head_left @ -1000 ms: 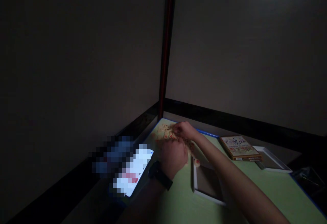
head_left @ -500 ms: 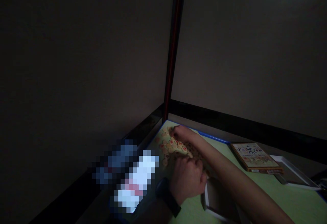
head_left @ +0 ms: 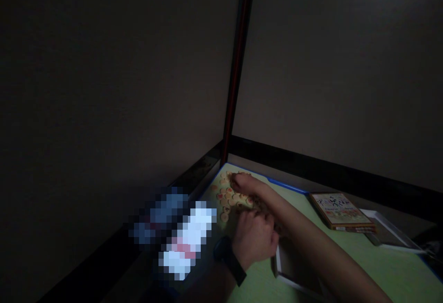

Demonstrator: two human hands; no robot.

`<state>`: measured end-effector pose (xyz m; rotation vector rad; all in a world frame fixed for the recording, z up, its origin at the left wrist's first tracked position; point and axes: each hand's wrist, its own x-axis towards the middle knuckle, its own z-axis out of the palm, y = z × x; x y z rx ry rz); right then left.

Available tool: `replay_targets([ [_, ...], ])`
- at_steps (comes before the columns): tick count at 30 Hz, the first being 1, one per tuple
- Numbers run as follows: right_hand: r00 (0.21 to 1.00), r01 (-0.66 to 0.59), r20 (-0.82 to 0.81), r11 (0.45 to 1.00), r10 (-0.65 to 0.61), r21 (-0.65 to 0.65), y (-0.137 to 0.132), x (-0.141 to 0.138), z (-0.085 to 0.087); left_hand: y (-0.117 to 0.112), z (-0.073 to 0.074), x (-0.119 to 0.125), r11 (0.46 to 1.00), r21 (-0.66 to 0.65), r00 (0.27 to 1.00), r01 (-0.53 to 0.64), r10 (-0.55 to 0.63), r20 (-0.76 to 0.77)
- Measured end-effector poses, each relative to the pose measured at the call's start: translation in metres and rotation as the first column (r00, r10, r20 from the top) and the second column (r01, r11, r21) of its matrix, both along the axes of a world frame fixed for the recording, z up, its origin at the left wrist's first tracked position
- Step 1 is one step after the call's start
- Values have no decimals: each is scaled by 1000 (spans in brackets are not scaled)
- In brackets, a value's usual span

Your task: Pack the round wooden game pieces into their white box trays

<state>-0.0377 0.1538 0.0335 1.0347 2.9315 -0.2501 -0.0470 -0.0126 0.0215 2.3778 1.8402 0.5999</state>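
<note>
Several small round tan pieces [head_left: 228,197] with red marks lie spread on the far corner of a green mat [head_left: 374,266] with a blue border. My right hand [head_left: 244,184] reaches across to them, fingers laid on the pile at its far edge. My left hand [head_left: 254,240], with a dark watch on the wrist, rests at the near edge of the pieces with its fingers curled; what they hold, if anything, is hidden. A white-rimmed shallow box tray [head_left: 282,273] lies just under my right forearm.
A pixelated bright screen [head_left: 185,240] sits left of my left wrist. A printed box lid [head_left: 341,210] and a second white-rimmed tray [head_left: 391,234] lie at the right. Dark walls meet at a red-brown post [head_left: 237,68] behind the mat.
The view has swung so the mat sits lower and further right. My left hand has come nearer to the pieces; my right hand stays on the pile's far side.
</note>
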Motion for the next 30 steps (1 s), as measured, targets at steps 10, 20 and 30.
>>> replay_targets([
  [10, 953, -53, -301, 960, -33, -273, 27, 28, -3, 2, 2, -2, 1000, -13, 1000, -7, 7, -8],
  [20, 994, 40, -98, 998, -46, -56, 37, 41, 0, 8, -3, -6, 989, -14, 989, -148, 147, -23],
  [30, 979, -34, 205, 990, 6, 134, 16, 23, 12, 24, -9, -41, 873, 34, 866, -487, 488, -111],
])
